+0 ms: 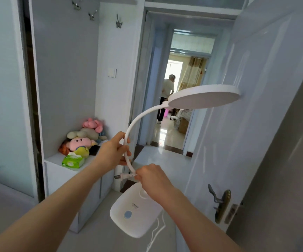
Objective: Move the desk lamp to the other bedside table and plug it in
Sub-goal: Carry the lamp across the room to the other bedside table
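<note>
A: Lamp (138,213) is off any worktop, carried in mid-air, base low, round head (204,96) up near the open door (256,106).

B: Who holds what?

A: The left hand (113,151) has its fingers (125,149) clenched round the curved neck. The right hand (152,176) pinches the cord just behind the plug (124,176), whose prongs point left, free of any socket.

B: So how far along?

A: Partway, I judge. The lamp is lifted and unplugged; the loose cord (156,231) dangles below the base. No bedside table shows here, only a low white cabinet (59,171) with plush toys (85,139) and a tissue pack (73,161) at its near edge.

B: Left to do?

A: Setting it down and plugging in.
</note>
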Demonstrator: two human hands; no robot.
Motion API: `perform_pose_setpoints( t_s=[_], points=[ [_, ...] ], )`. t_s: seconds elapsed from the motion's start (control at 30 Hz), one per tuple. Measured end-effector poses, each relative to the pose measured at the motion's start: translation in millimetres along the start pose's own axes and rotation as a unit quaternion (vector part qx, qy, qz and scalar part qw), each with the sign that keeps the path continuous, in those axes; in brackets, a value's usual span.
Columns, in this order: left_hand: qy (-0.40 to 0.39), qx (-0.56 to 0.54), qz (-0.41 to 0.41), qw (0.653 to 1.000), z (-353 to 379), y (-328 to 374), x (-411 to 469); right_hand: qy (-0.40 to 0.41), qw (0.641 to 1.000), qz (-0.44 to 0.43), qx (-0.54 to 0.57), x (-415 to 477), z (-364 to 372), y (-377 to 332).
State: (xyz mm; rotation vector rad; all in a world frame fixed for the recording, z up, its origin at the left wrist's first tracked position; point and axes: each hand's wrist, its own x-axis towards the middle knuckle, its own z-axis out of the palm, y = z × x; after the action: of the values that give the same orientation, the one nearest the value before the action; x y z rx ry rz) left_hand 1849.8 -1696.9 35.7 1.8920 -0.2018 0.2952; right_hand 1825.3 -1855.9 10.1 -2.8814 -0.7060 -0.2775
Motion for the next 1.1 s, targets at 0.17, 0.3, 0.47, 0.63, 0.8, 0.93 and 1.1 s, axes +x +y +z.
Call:
perform_pose_setpoints(
  t_s=[0.17, 0.3, 0.47, 0.63, 0.8, 0.93, 1.1],
  points=[
    [0.039, -0.005, -0.019, 0.999, 21.1, -1.2, 38.5, 0.004, 0.999, -0.049, -0.020, 39.2, -0.6, 45.4],
    [0.057, 0.001, -0.036, 0.998, 27.9, -5.5, 58.4, -0.016, 0.998, -0.055, 0.004, 63.6, 5.4, 63.1],
    [0.067, 0.002, -0.053, 0.996, 33.0, -15.5, 83.2, -0.012, 0.997, -0.076, 0.021, 87.9, 16.4, 80.1],
    [0.068, 0.009, -0.060, 0.996, 39.6, -28.7, 111.9, -0.008, 0.996, -0.075, 0.039, 113.4, 27.5, 97.6],
    [0.079, -0.016, -0.054, 0.995, 40.2, -49.9, 160.9, 0.001, 0.996, -0.077, 0.038, 164.0, 38.1, 116.2],
    [0.085, -0.008, -0.057, 0.995, 26.8, -68.2, 202.1, -0.016, 0.995, -0.089, 0.032, 210.3, 45.1, 121.9],
    [0.109, 0.011, -0.054, 0.993, -1.4, -87.6, 256.3, -0.008, 0.994, -0.106, 0.036, 280.7, 53.7, 123.0]
  ],
)
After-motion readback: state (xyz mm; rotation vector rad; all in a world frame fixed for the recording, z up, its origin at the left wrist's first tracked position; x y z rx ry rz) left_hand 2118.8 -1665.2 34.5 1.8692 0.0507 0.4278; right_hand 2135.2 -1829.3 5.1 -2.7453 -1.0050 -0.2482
